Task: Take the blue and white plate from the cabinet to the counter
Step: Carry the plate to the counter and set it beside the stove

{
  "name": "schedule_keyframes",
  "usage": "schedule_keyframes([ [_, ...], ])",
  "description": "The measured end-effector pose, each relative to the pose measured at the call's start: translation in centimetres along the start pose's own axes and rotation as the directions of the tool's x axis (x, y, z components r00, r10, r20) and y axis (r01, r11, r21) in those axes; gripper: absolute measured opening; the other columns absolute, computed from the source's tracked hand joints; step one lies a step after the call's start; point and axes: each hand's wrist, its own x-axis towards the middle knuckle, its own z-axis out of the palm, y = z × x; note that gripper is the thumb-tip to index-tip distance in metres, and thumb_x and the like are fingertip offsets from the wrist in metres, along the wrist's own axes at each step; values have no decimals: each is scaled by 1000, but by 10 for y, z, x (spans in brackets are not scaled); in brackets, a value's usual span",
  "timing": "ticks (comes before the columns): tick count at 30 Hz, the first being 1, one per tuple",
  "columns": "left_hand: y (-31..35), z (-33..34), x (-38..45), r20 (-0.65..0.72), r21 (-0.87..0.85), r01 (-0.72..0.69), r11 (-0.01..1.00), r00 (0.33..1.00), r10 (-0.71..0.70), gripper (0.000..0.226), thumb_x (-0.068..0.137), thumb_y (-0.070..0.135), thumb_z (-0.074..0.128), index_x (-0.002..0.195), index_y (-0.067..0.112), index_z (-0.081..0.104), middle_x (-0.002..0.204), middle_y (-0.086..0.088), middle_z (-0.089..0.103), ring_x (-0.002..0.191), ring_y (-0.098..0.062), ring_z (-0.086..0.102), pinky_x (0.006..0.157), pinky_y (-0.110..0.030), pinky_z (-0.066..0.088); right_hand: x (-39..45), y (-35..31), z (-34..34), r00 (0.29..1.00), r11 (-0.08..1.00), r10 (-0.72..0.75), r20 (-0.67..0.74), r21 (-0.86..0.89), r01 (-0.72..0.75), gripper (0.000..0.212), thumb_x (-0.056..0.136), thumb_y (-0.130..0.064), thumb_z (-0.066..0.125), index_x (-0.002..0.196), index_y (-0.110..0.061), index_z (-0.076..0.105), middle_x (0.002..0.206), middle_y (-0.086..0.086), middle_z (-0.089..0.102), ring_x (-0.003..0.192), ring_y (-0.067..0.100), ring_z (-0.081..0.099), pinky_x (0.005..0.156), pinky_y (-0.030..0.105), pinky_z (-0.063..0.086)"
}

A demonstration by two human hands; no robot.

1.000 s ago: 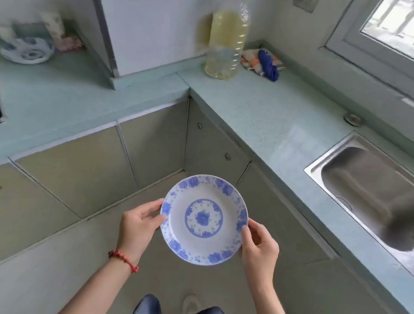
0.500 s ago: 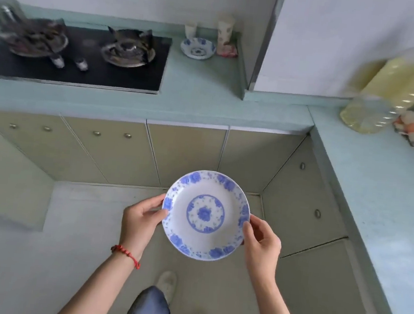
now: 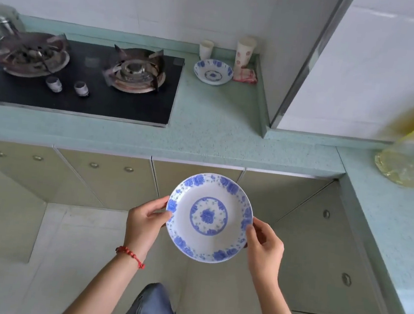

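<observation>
Plate unchanged in both hands; counter now nearer.

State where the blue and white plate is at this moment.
In the head view the blue and white plate is low and central, held in the air by the left hand and right hand in front of the closed cabinet doors, below the counter.

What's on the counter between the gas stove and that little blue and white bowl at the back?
Nothing: in the head view, only bare green countertop separates the black gas stove from the small blue and white bowl.
</observation>
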Motion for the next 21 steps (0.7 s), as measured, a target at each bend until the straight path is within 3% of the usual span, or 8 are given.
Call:
schedule_keyframes([
  [5, 19, 7, 68, 35, 25, -6, 1000, 999, 5, 54, 71, -14, 59, 76, 39, 71, 74, 25, 72, 73, 0, 68, 60, -13, 53, 50, -20, 35, 1000, 1000, 9, -22, 2, -9, 33, 82, -5, 58, 78, -36, 65, 76, -2, 71, 66, 7, 63, 60, 24, 54],
  [11, 31, 28, 137, 34, 20, -3, 1000, 999, 2, 44, 70, -13, 60, 91, 23, 72, 81, 18, 73, 79, -2, 68, 61, -13, 53, 117, -29, 63, 1000, 1000, 16, -20, -5, -17, 19, 82, -5, 58, 87, -20, 69, 76, 0, 71, 71, 17, 66, 65, 34, 55],
  [17, 34, 57, 212, -6, 20, 11, 1000, 1000, -11, 39, 72, -13, 60, 96, 16, 71, 79, 19, 73, 77, -4, 69, 61, -16, 55, 202, -35, 97, 999, 1000, 16, 37, -10, -16, 28, 82, -5, 58, 81, -32, 66, 77, -2, 71, 73, 15, 66, 65, 29, 54],
  [21, 39, 78, 257, -46, 25, 18, 1000, 999, -17, 39, 74, -12, 62, 96, 20, 70, 77, 20, 73, 79, -2, 68, 59, -16, 55, 261, -39, 115, 995, 999, 14, 95, -38, -11, 17, 84, -5, 57, 90, -17, 68, 81, 6, 71, 74, 20, 66, 65, 36, 55],
])
